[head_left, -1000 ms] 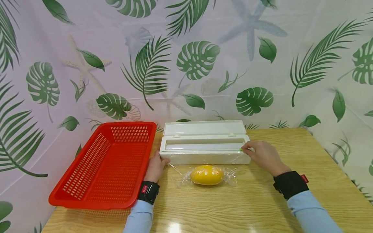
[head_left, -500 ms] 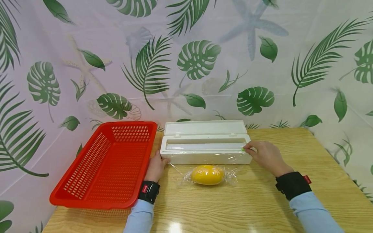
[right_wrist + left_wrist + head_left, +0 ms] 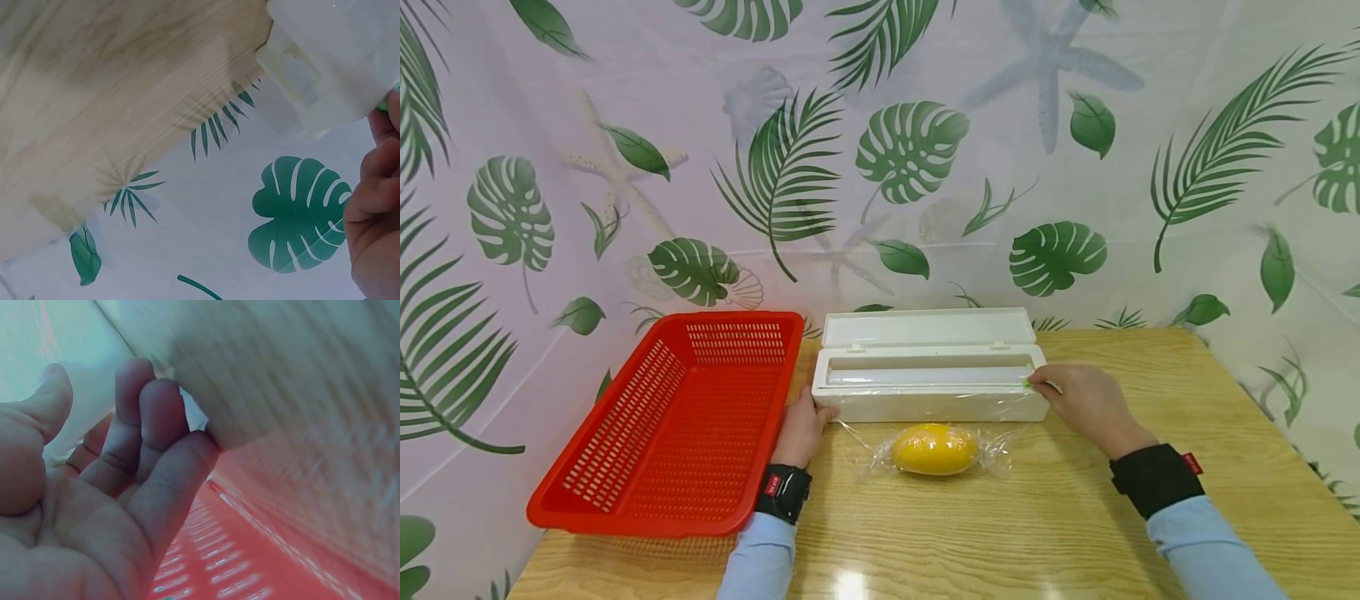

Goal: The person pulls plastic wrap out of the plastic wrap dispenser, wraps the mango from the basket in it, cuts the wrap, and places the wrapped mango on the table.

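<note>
A white cling film dispenser (image 3: 936, 407) stands on the table with its lid (image 3: 925, 327) tipped back, showing the film roll (image 3: 925, 377). My left hand (image 3: 799, 432) holds its left end, thumb at the front corner; in the left wrist view the fingers (image 3: 164, 412) curl beside it. At the right end my right hand (image 3: 1088, 408) pinches a small green slider (image 3: 1027, 383). That slider (image 3: 383, 105) barely shows in the right wrist view. Clear film hangs down the dispenser's front. Just before it lies a yellow, mango-shaped thing (image 3: 934, 450) wrapped in film with twisted ends.
A red plastic basket (image 3: 741, 523) stands on the left, close against my left forearm. Behind the wooden table (image 3: 1000, 533) hangs a leaf-patterned cloth (image 3: 970, 275), near the raised lid.
My right hand has shifted slightly right with the green slider, to the dispenser's right end. The left hand, the wrapped yellow thing and the basket stay in place.
</note>
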`<act>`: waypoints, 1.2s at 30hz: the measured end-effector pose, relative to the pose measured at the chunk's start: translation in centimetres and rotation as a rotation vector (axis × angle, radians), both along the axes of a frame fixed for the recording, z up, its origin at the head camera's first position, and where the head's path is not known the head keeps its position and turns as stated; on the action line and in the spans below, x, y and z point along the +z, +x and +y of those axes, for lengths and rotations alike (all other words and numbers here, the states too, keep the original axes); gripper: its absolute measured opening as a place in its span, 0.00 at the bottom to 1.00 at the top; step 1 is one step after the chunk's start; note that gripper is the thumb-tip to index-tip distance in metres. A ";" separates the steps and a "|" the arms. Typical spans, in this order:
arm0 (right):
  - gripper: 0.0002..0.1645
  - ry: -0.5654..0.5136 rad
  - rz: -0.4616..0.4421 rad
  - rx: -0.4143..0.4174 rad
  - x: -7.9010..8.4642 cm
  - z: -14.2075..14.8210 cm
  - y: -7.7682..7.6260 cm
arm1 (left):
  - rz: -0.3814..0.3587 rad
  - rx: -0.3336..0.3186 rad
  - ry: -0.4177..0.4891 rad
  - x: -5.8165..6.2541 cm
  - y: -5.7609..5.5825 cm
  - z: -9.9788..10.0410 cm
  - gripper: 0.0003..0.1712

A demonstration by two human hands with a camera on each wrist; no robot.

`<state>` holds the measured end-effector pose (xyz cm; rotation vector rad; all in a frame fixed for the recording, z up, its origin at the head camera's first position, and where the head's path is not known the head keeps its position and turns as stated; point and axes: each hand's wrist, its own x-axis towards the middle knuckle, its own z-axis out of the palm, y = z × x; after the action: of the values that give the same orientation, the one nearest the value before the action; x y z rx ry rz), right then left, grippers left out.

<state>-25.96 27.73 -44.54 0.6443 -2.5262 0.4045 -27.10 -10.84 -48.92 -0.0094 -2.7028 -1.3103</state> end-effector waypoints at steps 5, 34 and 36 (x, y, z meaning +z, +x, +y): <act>0.05 0.013 0.091 0.016 -0.3 -0.1 0.0 | -0.007 0.004 -0.005 0.0 0.0 -0.1 0.19; 0.13 -0.058 0.180 0.099 -1.6 0.0 0.4 | -0.001 0.013 0.017 0.2 0.1 0.0 0.18; 0.14 -0.069 0.168 0.097 -1.6 0.0 0.5 | 0.009 0.011 0.019 0.1 0.1 -0.1 0.18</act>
<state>-25.49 27.71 -46.15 0.7443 -2.3186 0.4496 -27.02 -10.91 -48.86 0.0021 -2.6790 -1.3290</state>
